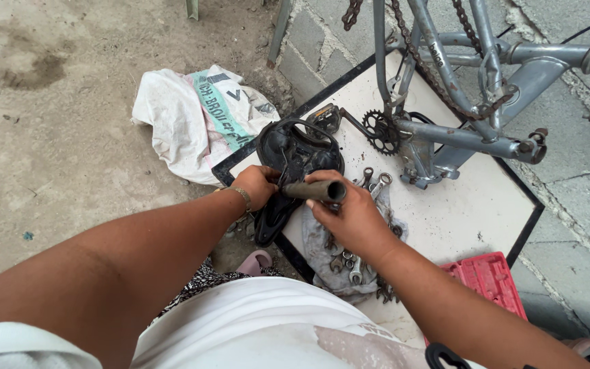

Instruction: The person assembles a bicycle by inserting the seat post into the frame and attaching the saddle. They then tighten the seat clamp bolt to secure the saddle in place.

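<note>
Seat post [317,190], dull metal tube, held level, open end toward camera; black saddle [293,158] upside down at its far end. Right hand [349,212] fingers wrapped around tube. Left hand [257,186] closed at saddle clamp. Under right fingers: wrenches [370,183] on grey rag [322,253]. Beyond fingertips: grey bicycle frame [459,137] on white board [459,212].

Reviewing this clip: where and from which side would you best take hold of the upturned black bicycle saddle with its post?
Probably by the seat post, the bare round tube jutting up toward the camera from the black saddle. Come from the right side, wrapping fingers around it as the right hand does; the left hand steadies the saddle's underside at the clamp. The rails look awkward to grip.
</note>
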